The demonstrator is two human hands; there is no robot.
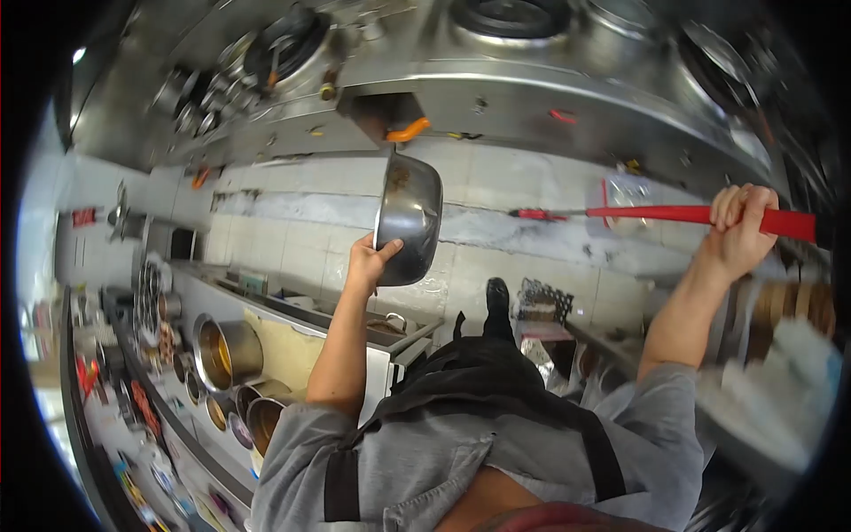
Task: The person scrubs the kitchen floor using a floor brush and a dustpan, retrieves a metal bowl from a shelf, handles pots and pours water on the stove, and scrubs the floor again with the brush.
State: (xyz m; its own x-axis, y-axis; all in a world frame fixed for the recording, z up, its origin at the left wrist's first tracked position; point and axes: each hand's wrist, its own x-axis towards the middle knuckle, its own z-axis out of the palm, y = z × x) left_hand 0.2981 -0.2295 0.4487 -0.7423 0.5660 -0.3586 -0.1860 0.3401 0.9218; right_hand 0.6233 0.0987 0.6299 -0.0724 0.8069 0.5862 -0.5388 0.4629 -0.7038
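Note:
My left hand (374, 260) grips the rim of a metal bowl (413, 217), which is tipped on its side over the tiled floor, its outer wall facing right. Brown marks show near the top of the bowl. On the right, my right hand (743, 223) is wrapped round a long red handle (651, 213). The handle lies almost level and narrows to the left, ending in a short metal part and a red tip. The two hands are far apart.
A steel stove counter (550, 97) with burners and pots runs across the top. At lower left, pots (229, 352) stand on a counter beside an open drawer. A clear container (629, 202) is on the floor near the red handle. Wooden steamers (793, 310) stand at right.

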